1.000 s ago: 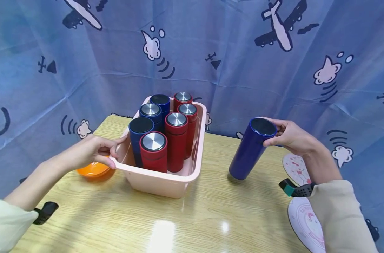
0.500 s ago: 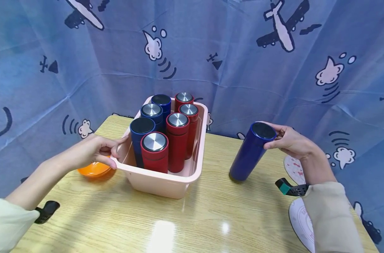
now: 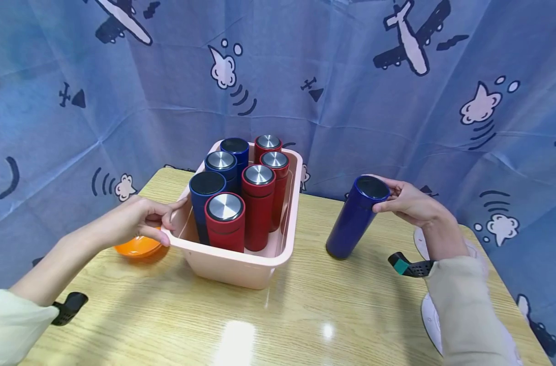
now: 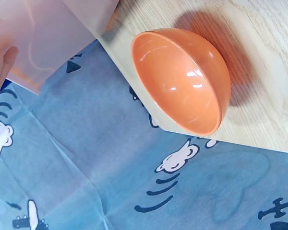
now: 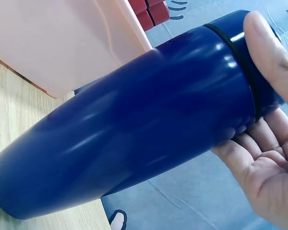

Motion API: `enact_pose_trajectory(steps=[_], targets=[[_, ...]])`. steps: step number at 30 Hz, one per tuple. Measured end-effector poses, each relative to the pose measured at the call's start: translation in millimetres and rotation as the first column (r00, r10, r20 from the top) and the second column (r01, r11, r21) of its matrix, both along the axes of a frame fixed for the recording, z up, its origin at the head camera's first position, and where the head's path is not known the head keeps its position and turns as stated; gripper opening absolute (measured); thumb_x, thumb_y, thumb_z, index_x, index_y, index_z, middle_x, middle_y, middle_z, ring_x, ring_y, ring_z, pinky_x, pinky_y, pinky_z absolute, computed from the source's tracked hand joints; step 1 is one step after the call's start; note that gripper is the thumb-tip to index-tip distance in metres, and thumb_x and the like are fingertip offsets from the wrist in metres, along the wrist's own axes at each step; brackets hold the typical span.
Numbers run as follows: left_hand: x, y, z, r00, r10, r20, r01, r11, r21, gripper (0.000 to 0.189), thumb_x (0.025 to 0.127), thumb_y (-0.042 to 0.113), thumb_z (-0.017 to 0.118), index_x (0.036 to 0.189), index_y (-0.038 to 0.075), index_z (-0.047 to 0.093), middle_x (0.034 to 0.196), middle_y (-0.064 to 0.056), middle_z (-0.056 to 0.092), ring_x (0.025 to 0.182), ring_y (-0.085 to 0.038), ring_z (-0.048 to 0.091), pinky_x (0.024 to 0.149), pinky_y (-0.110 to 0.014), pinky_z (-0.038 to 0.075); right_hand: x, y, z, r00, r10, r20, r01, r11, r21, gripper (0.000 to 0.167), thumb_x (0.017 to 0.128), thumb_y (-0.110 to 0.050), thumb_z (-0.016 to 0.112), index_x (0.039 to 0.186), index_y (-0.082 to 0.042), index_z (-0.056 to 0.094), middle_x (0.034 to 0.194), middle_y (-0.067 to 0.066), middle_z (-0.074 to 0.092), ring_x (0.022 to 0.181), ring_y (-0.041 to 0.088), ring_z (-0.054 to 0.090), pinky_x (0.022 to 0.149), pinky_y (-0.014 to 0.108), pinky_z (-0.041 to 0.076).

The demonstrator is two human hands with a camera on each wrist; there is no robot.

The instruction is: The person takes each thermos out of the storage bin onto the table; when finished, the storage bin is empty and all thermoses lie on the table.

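Note:
A blue thermos with a black lid top leans to the right; I cannot tell whether its base touches the table. My right hand grips it near the lid, thumb on one side and fingers on the other, as the right wrist view also shows. To its left stands a pink plastic bin, its near left rim pinched by my left hand. Inside the bin, several thermoses stand upright: blue ones on the left, such as one blue thermos, and red ones on the right, such as one red thermos.
An orange bowl sits on the wooden table, beside the bin and partly behind my left hand. Pale round printed mats lie under my right forearm. A blue patterned curtain hangs behind the table.
My right hand and forearm have shifted left, bringing the tilted blue thermos a little nearer the bin. My left hand keeps its hold on the rim.

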State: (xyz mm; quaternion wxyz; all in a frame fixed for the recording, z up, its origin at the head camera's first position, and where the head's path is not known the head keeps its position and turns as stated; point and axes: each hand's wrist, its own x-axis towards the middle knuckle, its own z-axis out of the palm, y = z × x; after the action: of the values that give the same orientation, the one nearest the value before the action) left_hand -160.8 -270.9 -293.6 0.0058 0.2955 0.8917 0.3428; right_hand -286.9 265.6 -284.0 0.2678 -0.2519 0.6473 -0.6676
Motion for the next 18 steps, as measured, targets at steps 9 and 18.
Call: enact_pose_trajectory(steps=[9, 18], targets=[[0.7, 0.2, -0.9, 0.999, 0.01, 0.031, -0.01, 1.0, 0.008, 0.027, 0.063, 0.012, 0.082, 0.069, 0.015, 0.057, 0.124, -0.033, 0.053, 0.064, -0.003, 0.06, 0.051, -0.017, 0.044, -13.0, -12.8, -3.2, 1.0, 0.029, -0.003, -0.029, 0.999, -0.027, 0.059, 0.085, 0.019, 0.058, 0.127, -0.022, 0.058, 0.116, 0.003, 0.068, 0.105, 0.013, 0.063, 0.086, 0.026, 0.05], [0.5, 0.6, 0.3, 1.0, 0.011, 0.013, -0.011, 1.0, 0.0, 0.025, 0.064, 0.013, 0.083, 0.07, 0.019, 0.06, 0.13, -0.029, 0.05, 0.083, -0.019, 0.068, 0.05, -0.019, 0.041, -22.8, -23.0, -2.7, 1.0, -0.005, 0.018, 0.005, 1.0, -0.008, 0.056, 0.085, 0.016, 0.06, 0.129, -0.02, 0.057, 0.109, 0.005, 0.07, 0.072, 0.005, 0.061, 0.053, 0.015, 0.037]])
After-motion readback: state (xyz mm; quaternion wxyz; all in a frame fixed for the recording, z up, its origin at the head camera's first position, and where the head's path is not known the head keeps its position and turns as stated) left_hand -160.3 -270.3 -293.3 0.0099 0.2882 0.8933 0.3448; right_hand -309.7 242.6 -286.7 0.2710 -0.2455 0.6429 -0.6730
